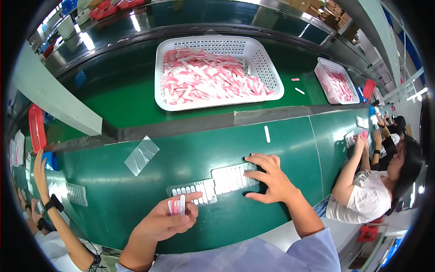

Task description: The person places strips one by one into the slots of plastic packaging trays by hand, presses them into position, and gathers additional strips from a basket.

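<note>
– Why are pink-and-white strips [176,207] gripped by the left hand [168,222] near the bench's [247,220] front edge?
– Probably so they are kept beside the clear trays [214,196].
– And the right hand [273,179]?
– It is held open by the right tray [217,174].

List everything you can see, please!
Large basket: 1, white, back middle
Strips inside: uncountable, pink and white, heaped
Smaller basket: 1, white, back right
Loose strips: 3, white or pink, right of middle
Bag: 1, clear, left of middle
Nearest trays: 2, clear, middle
Red basket: 1, red, left
Thick posts: 2, pale, left and upper right
Table: 1, green, front
Co-workers: several, light or dark clothes, both sides
Background clutter: uncountable, mixed, top
Shirt: 1, lilac, bottom
Left hand: 1, bare, lower middle, holding pink-and-white strips
Right hand: 1, bare, at right tray
</note>
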The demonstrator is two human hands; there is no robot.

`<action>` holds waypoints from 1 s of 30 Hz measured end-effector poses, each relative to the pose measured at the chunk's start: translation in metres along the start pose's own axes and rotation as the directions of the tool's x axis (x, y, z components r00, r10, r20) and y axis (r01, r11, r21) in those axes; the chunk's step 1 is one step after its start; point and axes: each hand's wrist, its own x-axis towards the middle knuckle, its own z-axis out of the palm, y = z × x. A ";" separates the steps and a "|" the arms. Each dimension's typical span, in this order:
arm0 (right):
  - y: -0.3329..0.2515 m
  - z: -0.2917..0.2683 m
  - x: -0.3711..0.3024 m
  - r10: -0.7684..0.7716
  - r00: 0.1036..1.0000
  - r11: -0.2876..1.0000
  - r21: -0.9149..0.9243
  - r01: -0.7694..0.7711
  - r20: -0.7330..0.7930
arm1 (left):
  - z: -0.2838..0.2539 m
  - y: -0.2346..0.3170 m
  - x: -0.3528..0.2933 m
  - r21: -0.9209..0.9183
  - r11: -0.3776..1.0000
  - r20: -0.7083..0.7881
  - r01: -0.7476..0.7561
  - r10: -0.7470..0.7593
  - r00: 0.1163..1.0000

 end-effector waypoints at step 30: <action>-0.098 0.059 0.060 -0.238 0.971 0.949 -0.203 0.240 0.039 | 0.001 -0.030 -0.062 0.751 0.651 -0.326 0.111 0.220 0.919</action>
